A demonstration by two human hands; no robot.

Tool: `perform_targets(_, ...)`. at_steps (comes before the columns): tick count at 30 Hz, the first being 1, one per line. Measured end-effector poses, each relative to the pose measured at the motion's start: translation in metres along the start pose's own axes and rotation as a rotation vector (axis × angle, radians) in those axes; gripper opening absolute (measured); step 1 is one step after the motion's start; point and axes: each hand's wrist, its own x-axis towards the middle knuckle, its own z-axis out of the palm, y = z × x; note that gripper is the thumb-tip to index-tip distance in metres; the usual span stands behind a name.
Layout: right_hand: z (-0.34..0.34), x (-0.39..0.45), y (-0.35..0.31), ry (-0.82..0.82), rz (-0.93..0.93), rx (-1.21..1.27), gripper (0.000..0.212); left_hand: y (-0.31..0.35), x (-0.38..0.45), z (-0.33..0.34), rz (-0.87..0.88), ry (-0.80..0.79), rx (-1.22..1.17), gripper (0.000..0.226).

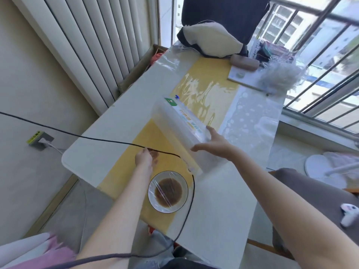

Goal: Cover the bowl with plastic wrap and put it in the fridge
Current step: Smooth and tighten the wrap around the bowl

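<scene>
The bowl (168,191), holding a brown liquid, is shown on the counter (219,210) near its front edge, with film already stretched over its rim. Beyond the bowl, the plastic wrap box (179,121) is lifted off the counter in the grip of the right hand (215,143), which is closed around its near end. The left hand (145,159), just beyond the bowl, appears pinched shut; what it holds cannot be told. The covering step is judged nearly complete. Next, the box is to be set down and the bowl lifted level with both hands. No fridge is in view.
</scene>
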Motion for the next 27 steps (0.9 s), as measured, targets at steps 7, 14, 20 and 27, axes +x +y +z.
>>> perform_targets(7, -0.017, 0.001, 0.007, -0.101, 0.001, 0.235, 0.085, 0.004, 0.010, -0.031, -0.168, -0.036, -0.335, 0.028)
perform_targets(14, 0.004, 0.002, 0.010, 0.085, -0.032, -0.205, 0.119, 0.000, 0.019, -0.063, -0.111, -0.012, -0.095, 0.020)
perform_targets(20, 0.030, 0.002, 0.028, 0.221, -0.102, -0.438, 0.122, -0.009, 0.006, -0.071, -0.142, 0.001, -0.115, 0.020)
perform_targets(27, 0.051, -0.003, 0.035, 0.286, -0.147, -0.577, 0.117, -0.014, -0.020, -0.078, -0.168, -0.140, -0.029, 0.009)
